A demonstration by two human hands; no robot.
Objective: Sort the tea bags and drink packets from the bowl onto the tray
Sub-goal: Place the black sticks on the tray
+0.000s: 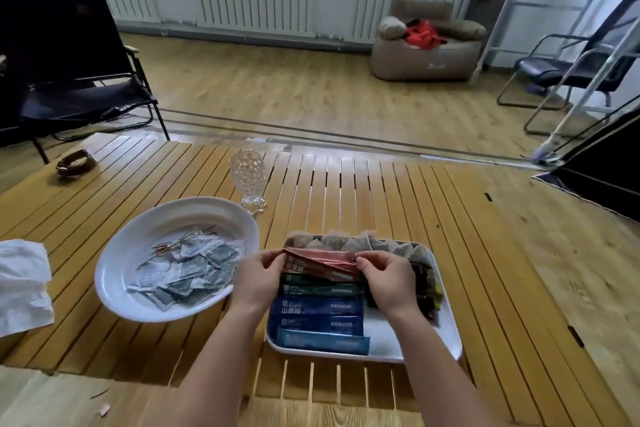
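A small bundle of red stick packets (320,262) is held over the far half of the white rectangular tray (446,333). Its left end is pinched by the left hand (258,279) and its right end by the right hand (388,279); the fingers (273,258) of each hand are curled onto the foil. The red packets are long, narrow and glossy, with white print along their faces, and they are fanned slightly at the upper edge.

Below them, laid flat in the tray in a row towards the near edge, are seen a dark green stick packet (320,284), two deep blue stick packets (317,314) bearing white characters, and a lighter teal stick packet (325,343) just inside the near rim. Along the far rim a line of pale pyramid tea bags (349,243) is set. Dark wrapped packets (427,291), with a touch of yellow-green, are lined up by the right rim, partly hidden by the right wrist.

To the left of the tray, well apart from it, a white oval bowl (138,229) is placed on the slatted wooden tabletop (363,184). Small flat sachets (188,274), white and grey-green, are heaped in it, with a few thin sticks (175,244) lying across them. A clear dimpled glass (247,180) is stood beyond the bowl, and a crumpled white tissue (22,284) is left at the left edge.
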